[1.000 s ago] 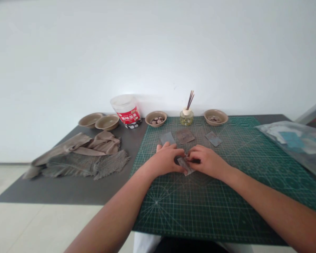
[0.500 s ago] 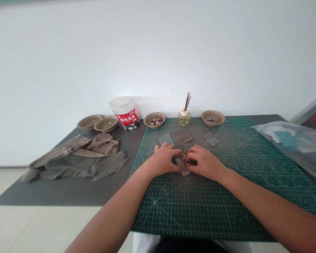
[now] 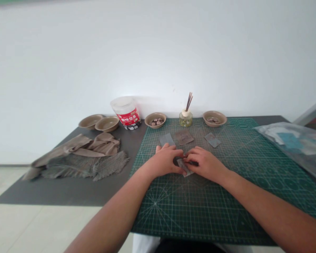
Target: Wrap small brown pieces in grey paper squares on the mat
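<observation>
Both hands meet over a small clear plastic bag (image 3: 184,168) lying low on the green cutting mat (image 3: 179,214). My left hand (image 3: 165,161) curves around its left side, the thumb on the near edge and a finger at the far end. From the right, my right hand (image 3: 206,162) pinches its upper right part with bent fingers. The fingers hide much of the bag, and I cannot make out its contents. Just beyond lie a flat clear bag (image 3: 166,139), a brown square piece (image 3: 184,137) and another small clear bag (image 3: 212,140).
Along the wall stand a bowl of brownish pieces (image 3: 155,120), a reed diffuser (image 3: 185,118), a second bowl (image 3: 214,118), a red-labelled plastic tub (image 3: 127,114) and two nested-looking bowls (image 3: 107,123). Crumpled cloth (image 3: 81,158) lies left; a large clear bag (image 3: 295,140) lies right.
The hands stay close together over the small bag, their fingertips shifting only slightly. The whole view has moved a little, so things appear slightly further right.
</observation>
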`<state>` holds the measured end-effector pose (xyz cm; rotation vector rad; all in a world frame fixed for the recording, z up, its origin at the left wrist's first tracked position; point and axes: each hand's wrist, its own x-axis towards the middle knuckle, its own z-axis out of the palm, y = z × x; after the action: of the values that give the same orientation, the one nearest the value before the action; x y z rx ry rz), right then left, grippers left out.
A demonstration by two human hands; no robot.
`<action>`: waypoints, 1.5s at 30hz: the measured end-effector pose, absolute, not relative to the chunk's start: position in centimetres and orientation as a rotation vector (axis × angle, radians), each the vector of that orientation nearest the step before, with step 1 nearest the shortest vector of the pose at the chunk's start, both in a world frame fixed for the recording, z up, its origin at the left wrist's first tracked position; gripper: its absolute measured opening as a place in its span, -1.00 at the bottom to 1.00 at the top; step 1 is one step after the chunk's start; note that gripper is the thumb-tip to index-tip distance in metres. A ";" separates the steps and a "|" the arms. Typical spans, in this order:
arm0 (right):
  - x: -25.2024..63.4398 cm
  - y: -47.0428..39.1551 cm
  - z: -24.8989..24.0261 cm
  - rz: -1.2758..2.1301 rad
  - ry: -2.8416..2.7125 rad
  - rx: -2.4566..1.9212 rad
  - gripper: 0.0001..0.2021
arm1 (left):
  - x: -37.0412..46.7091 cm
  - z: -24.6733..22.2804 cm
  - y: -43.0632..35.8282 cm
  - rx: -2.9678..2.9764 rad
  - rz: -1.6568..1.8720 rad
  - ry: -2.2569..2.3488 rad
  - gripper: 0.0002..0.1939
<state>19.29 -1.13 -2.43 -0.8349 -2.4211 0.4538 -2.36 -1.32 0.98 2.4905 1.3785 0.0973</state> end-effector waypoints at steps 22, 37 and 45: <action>20.0 -0.7 -1.9 0.391 -2.465 -0.866 -0.96 | -2.0 1.4 -1.4 2.467 0.073 1.393 -0.55; 21.2 -0.5 -1.7 0.523 -2.498 -0.785 -0.95 | -2.2 1.5 -1.6 2.450 0.080 1.381 -0.54; 21.1 -0.6 -1.1 0.557 -2.550 -0.702 -0.93 | -2.2 1.6 -1.6 2.465 0.063 1.383 -0.52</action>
<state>21.11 -0.58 -1.11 -0.7018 -2.5496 0.5574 -2.23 -1.57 1.55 2.4645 1.3834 0.0629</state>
